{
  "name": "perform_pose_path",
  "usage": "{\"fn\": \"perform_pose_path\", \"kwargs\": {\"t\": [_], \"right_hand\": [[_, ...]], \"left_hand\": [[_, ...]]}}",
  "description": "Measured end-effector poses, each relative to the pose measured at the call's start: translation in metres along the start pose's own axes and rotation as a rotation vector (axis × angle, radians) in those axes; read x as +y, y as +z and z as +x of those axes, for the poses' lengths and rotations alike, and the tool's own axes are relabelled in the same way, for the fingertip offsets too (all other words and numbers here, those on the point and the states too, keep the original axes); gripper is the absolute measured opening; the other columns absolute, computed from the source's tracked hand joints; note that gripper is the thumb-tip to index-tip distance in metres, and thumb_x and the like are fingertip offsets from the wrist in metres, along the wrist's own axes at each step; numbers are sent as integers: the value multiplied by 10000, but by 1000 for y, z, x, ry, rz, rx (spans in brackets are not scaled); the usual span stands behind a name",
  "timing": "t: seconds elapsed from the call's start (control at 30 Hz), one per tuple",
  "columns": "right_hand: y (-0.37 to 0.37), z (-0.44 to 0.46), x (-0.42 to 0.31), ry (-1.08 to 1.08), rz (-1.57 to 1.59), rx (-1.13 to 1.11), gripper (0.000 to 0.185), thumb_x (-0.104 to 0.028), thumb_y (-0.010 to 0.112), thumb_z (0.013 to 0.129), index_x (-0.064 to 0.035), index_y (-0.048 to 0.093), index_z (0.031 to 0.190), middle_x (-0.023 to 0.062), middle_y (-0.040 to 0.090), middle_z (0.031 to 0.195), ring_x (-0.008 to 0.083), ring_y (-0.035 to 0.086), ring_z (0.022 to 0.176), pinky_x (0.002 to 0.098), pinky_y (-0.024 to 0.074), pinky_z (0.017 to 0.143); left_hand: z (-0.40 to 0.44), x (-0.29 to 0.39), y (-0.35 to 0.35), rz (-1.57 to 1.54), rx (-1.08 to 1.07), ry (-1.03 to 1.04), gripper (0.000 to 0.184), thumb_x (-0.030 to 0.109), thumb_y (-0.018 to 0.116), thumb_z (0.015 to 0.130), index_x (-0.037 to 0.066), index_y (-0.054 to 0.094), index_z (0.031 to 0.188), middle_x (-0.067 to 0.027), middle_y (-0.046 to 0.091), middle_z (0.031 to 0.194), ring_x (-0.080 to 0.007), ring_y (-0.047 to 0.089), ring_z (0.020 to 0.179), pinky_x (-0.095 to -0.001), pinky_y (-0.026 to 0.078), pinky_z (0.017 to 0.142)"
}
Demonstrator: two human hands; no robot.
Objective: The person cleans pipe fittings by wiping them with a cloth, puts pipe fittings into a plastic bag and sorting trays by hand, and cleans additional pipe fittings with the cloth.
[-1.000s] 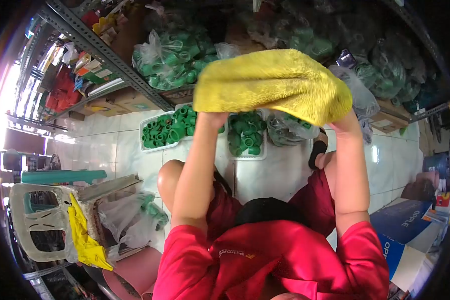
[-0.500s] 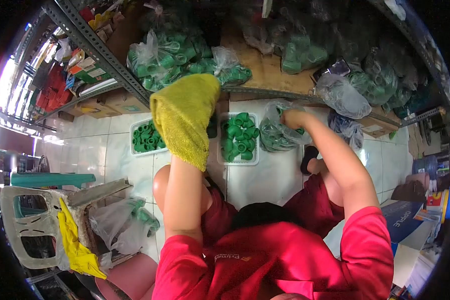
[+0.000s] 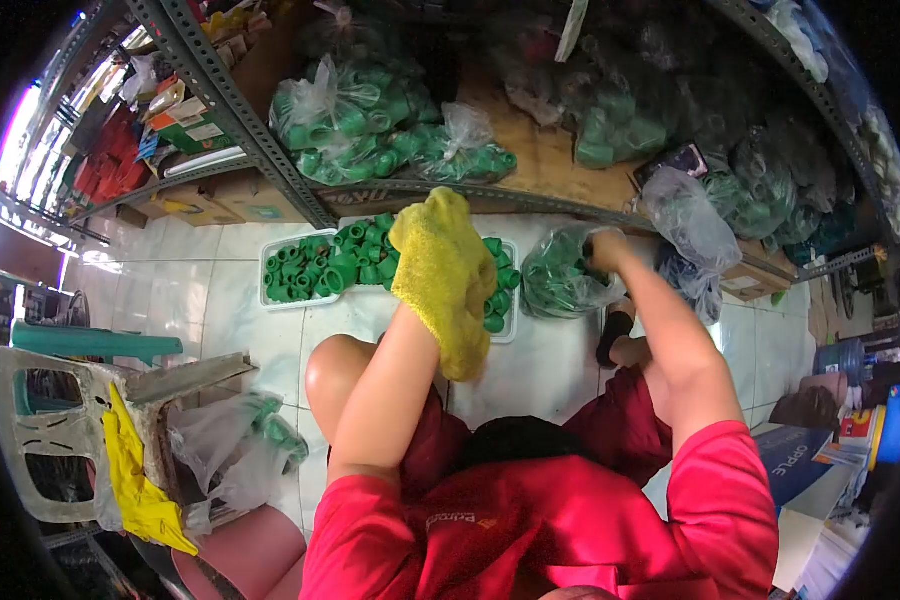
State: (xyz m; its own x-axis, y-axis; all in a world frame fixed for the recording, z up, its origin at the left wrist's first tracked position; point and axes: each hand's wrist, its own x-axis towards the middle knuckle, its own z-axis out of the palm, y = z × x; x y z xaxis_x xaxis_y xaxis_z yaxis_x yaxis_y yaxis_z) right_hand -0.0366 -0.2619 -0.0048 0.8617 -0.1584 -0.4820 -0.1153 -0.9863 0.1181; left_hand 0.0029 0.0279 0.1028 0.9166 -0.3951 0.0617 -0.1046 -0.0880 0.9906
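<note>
Left of the open plastic bag (image 3: pixel 560 290), the yellow cloth (image 3: pixel 444 275) is covering the left hand, concealing its grip, and partly hiding a white tray (image 3: pixel 511 328); the right hand (image 3: pixel 607 251) is reaching into the bag's mouth, its grip unclear.

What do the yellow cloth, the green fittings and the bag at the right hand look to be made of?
Yellow cloth: probably microfibre or terry cotton, matte, with a fuzzy pile. Green fittings: likely moulded plastic, smooth with a slight sheen, evenly coloured. Bag: thin clear plastic film, shiny and crinkled, green pieces showing through.
</note>
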Motion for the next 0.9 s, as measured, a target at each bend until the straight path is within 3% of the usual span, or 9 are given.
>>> {"fn": "perform_pose_path", "kwargs": {"t": [0.1, 0.2, 0.27, 0.47, 0.6, 0.67, 0.7, 0.8, 0.9], "right_hand": [[-54, -23, 9, -189, 590, -21, 433, -193, 673, 665, -70, 563, 1065, 75, 593, 906, 162, 535, 861, 280, 415, 763], [-107, -65, -6, -284, 794, 21, 484, -162, 646, 713, -90, 504, 1170, 24, 539, 1011, 123, 479, 923, 261, 392, 804], [-122, -88, -25, -461, 1240, 269, 562, -100, 628, 729, -101, 415, 1249, 27, 512, 1083, 114, 475, 930, 246, 389, 815], [-111, -116, -92, -531, 1023, 651, 599, -142, 631, 749, -94, 360, 1281, 41, 468, 1206, 125, 423, 1090, 259, 328, 903], [-100, -107, -94, -556, 1201, 731, 536, -213, 596, 795, -71, 378, 1264, 43, 473, 1201, 143, 408, 1118, 268, 298, 933], [-90, -91, -85, -374, 1530, 796, 497, -289, 545, 836, -56, 395, 1248, 43, 463, 1214, 138, 382, 1147, 266, 281, 945], [-74, -74, -81, -224, 1552, 799, 481, -343, 486, 862, -63, 403, 1244, 46, 455, 1218, 133, 401, 1117, 255, 308, 917], [-20, -34, -81, 135, 1713, 451, 409, -347, 423, 880, -102, 443, 1207, 63, 485, 1178, 173, 445, 1011, 302, 368, 844], [8, -32, -99, 289, 1877, -21, 338, -356, 418, 861, -171, 498, 1133, 21, 538, 988, 160, 488, 858, 344, 416, 722]], "left_hand": [[2, 2, 2, 106, 22, -1, 240, 198, 571, 627, 60, 576, 823, -80, 576, 772, -210, 523, 697, -358, 393, 588], [-2, 3, 8, -224, -28, -95, 273, 252, 556, 668, 63, 561, 865, -86, 572, 811, -218, 530, 726, -360, 412, 610], [-2, 3, 12, -440, -71, -153, 298, 287, 546, 695, 66, 552, 894, -89, 570, 837, -224, 536, 746, -361, 424, 624], [0, 6, 25, -1067, -221, -313, 380, 393, 517, 776, 72, 523, 979, -101, 563, 915, -241, 551, 805, -364, 462, 668], [2, 3, 29, -1374, -297, -323, 407, 439, 415, 864, 72, 505, 1014, -99, 567, 930, -240, 565, 826, -343, 492, 724], [-4, 34, 20, -1329, -277, -455, 307, 407, 443, 862, 105, 493, 888, -56, 533, 810, -198, 534, 719, -314, 462, 571], [-9, 46, 17, -1332, -311, -506, 313, 411, 464, 847, 100, 485, 878, -56, 504, 825, -196, 519, 728, -330, 461, 598], [-13, 58, 14, -1499, -577, -392, 317, 409, 466, 842, 96, 485, 888, -57, 496, 848, -198, 514, 745, -350, 459, 609], [-12, 62, 14, -1467, -563, -389, 330, 414, 460, 842, 91, 485, 908, -66, 498, 871, -206, 512, 772, -354, 454, 635]]}}
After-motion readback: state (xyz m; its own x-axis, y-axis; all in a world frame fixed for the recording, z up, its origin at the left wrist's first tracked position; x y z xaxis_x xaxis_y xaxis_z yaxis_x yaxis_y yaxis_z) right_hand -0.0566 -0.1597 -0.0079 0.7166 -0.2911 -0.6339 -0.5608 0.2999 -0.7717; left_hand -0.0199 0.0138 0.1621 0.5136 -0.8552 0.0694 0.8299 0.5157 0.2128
